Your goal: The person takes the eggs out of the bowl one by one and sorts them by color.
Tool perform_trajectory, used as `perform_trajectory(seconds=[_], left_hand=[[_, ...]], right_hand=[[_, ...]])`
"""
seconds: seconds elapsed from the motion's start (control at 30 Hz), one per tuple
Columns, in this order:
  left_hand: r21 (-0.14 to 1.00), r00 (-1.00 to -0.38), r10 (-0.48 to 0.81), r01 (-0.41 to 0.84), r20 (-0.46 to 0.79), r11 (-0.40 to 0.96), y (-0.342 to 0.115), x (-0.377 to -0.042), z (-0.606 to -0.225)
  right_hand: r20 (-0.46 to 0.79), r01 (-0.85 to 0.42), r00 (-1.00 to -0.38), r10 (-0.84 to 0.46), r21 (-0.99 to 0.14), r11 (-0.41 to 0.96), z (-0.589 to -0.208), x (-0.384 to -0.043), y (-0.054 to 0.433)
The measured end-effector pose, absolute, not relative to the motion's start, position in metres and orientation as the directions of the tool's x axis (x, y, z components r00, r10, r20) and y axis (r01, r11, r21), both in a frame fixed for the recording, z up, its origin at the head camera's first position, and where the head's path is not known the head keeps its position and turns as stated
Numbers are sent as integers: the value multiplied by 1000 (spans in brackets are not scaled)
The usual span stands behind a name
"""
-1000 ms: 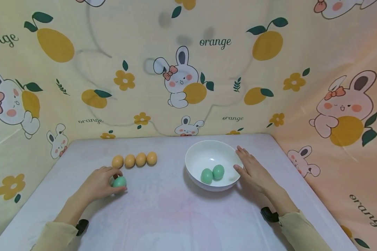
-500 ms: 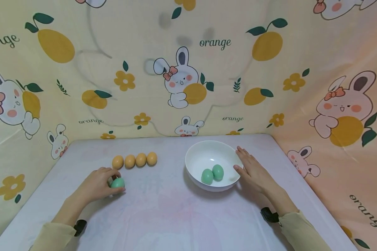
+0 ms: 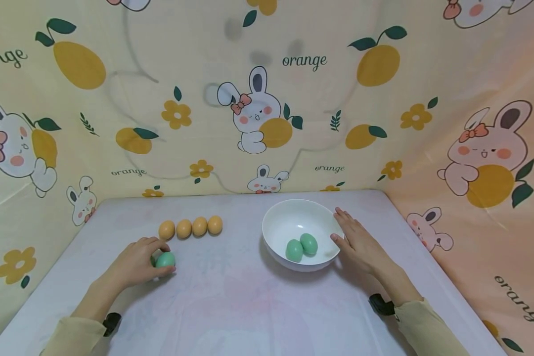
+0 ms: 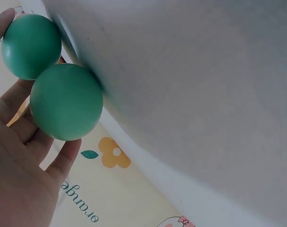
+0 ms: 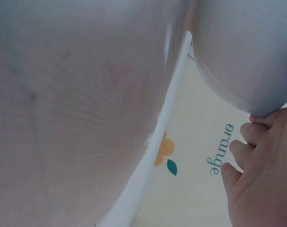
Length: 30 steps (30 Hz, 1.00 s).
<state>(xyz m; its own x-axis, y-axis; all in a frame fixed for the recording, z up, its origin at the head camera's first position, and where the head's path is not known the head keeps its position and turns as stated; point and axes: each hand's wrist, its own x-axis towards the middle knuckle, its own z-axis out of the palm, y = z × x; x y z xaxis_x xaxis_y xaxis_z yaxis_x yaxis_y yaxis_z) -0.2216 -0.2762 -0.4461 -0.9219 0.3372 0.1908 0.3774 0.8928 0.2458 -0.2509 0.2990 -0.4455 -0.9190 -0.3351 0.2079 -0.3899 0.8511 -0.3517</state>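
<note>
On the left side of the table, my left hand (image 3: 140, 262) curls its thumb and fingers around a green egg (image 3: 165, 259). The left wrist view reveals two green eggs there, side by side: a nearer egg (image 4: 66, 101) by the fingers and a farther egg (image 4: 31, 46) by the thumb. In the head view the second is mostly hidden by the hand. My right hand (image 3: 360, 247) rests with straight fingers against the right side of a white bowl (image 3: 276, 232). Inside the bowl lie two green eggs, a left one (image 3: 294, 250) and a right one (image 3: 309, 244).
A row of several tan eggs (image 3: 200, 226) lies just beyond the left hand. A pale cloth covers the table (image 3: 240, 311). Behind and to the right hangs a printed curtain (image 3: 196, 59) with rabbits and oranges.
My left hand has slid slightly left with the green egg, and a bit of the second egg now shows behind it. The right hand and bowl stay in place.
</note>
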Motion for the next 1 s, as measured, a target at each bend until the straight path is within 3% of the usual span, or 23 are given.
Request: perform_trajectory(seconds=[0.53,1.0], left_hand=[[275,-919,324,378,224,884,-267,-220,-441],[282,-793,389,551,469,785,-220,-228,-433]], right_hand=[[191,-375,-926,-325,-359,855,-445,-250,298],[198,-385,-922,-333,-358,851,-445,-250,298]])
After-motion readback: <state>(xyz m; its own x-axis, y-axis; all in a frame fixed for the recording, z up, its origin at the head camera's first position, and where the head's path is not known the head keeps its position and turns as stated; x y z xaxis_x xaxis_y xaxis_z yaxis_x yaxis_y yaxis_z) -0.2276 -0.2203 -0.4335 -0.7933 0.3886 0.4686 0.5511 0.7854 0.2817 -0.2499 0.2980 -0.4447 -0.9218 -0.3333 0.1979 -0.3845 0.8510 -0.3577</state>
